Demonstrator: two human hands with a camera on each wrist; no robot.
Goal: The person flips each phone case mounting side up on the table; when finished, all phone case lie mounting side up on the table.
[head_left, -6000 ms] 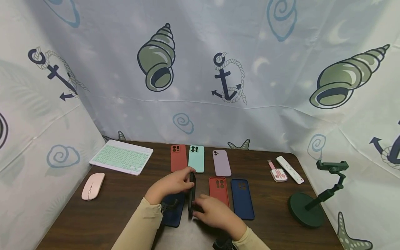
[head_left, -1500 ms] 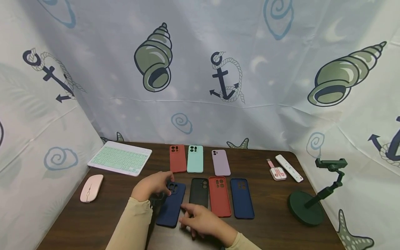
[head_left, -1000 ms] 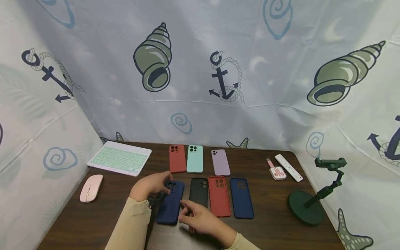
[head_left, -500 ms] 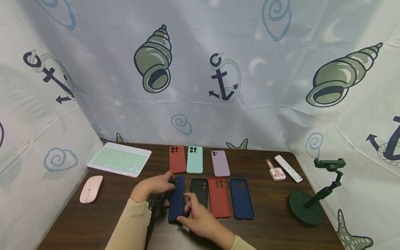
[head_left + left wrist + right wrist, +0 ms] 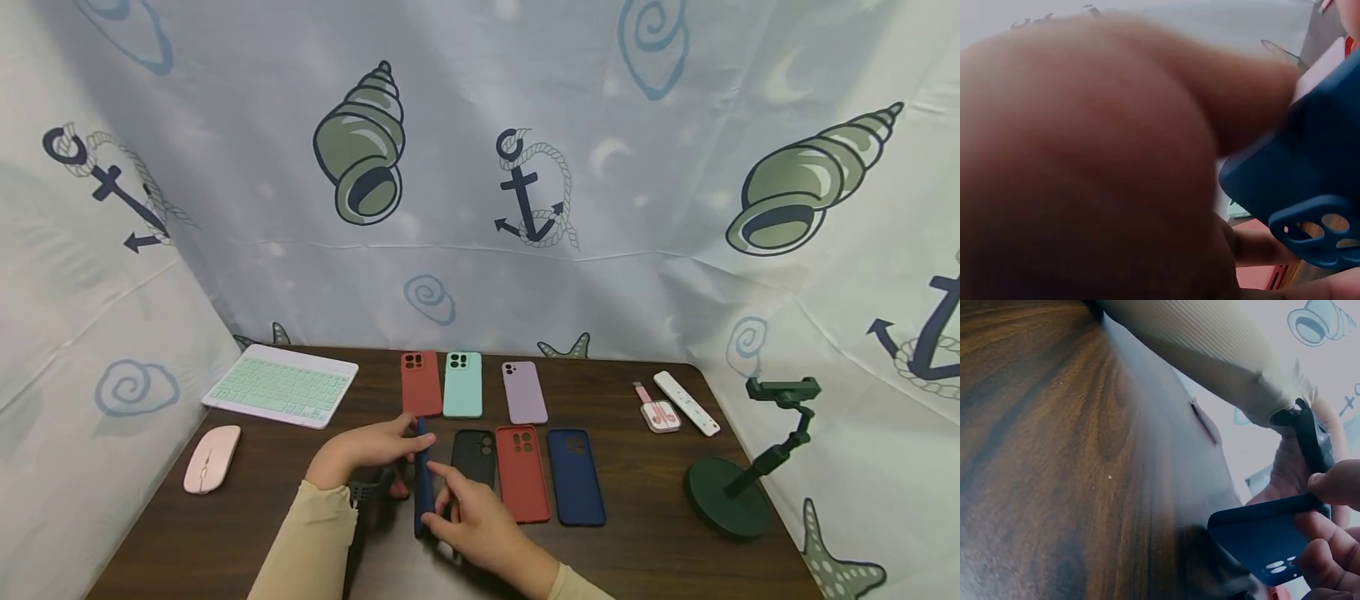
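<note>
A dark blue phone case (image 5: 423, 492) is turned up on its long edge in front of the person, almost edge-on in the head view. The left hand (image 5: 367, 450) grips its far end; in the left wrist view the blue case (image 5: 1285, 165) shows its camera cut-outs below the blurred thumb. At the near end, the right hand (image 5: 483, 525) pinches it between thumb and fingers, as the right wrist view shows on the same case (image 5: 1257, 540). Just right of it lie a black phone case (image 5: 472, 457), a red one (image 5: 522, 479) and another blue one (image 5: 576, 479).
Behind lie red (image 5: 421, 387), mint (image 5: 462, 387) and lilac (image 5: 525, 396) phone cases. A keyboard (image 5: 281, 385) and mouse (image 5: 212, 460) are on the left. Boxed earphones (image 5: 660, 417), a white remote-like bar (image 5: 686, 404) and a green stand (image 5: 726, 498) are on the right.
Six seconds ago the hands held the black case on edge; it now lies beside the red one. Within the last second both hands tilted the blue case from nearly flat up onto its edge.
</note>
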